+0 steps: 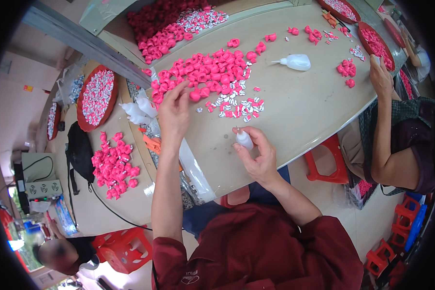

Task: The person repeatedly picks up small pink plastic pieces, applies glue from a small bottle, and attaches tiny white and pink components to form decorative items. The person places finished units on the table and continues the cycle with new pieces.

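Observation:
A small white squeeze bottle [244, 140] with a thin tip is gripped upright in my right hand [260, 157], fingers wrapped round it above the table. My left hand [175, 111] reaches to the left edge of a heap of pink moulded plastic pieces [203, 70]. Its fingers are a little apart, with the fingertips beside one rounded pink piece [195, 96]; whether they touch it I cannot tell. Between my hands and the heap lie many small white, black and pink parts [234, 104].
A second squeeze bottle [296, 62] lies farther right. A shelf box [154, 38] holds more pieces at the back. Left are a red tray [97, 99], clear plastic bags [140, 108] and another pink pile [113, 166]. A co-worker's hand [382, 79] is near another red tray [376, 46].

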`<state>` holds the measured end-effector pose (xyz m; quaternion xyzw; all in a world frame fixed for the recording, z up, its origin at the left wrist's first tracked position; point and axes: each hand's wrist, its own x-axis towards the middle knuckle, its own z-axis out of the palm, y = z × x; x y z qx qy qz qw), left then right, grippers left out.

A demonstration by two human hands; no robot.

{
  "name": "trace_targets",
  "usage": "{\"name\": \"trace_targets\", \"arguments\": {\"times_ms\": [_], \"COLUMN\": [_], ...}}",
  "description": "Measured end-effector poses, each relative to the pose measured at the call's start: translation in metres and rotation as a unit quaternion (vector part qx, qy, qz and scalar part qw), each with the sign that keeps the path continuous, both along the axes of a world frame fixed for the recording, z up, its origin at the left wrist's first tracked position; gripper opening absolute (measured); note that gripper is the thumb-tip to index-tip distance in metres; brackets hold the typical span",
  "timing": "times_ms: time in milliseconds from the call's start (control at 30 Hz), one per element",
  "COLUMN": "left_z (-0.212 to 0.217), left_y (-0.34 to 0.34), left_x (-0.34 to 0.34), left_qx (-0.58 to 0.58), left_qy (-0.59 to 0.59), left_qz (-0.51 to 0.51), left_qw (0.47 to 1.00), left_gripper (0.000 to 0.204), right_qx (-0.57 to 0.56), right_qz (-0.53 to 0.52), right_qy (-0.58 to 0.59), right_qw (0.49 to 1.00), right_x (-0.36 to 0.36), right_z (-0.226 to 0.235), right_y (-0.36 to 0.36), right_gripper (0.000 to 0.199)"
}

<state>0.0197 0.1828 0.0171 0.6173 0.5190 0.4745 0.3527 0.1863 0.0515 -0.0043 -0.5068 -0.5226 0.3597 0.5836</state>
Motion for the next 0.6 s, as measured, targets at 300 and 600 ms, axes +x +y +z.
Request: {"name": "trace_targets", "arguments": {"times_ms": [300, 600], "left_z": [-0.002, 0.021], "left_y": [-0.042, -0.062], "left_x": [0.007, -0.006], "left_qx": [0.03, -0.182], "left_qy": [0.246, -0.178], "left_qz": [-0.001, -0.098], "left_qw": [0.969, 0.962], "left_gripper": [0.031, 0.04], "right_qx": [-0.043, -0.038], "right_qz": [-0.026, -0.007], "right_qy": [-0.015, 0.027], "right_qw": [0.999, 0.999], "right_x": [-0.001, -0.002], "right_z": [-0.005, -0.006], "right_y": [-0.001, 0.0], "right_gripper": [0.031, 0.03]}}
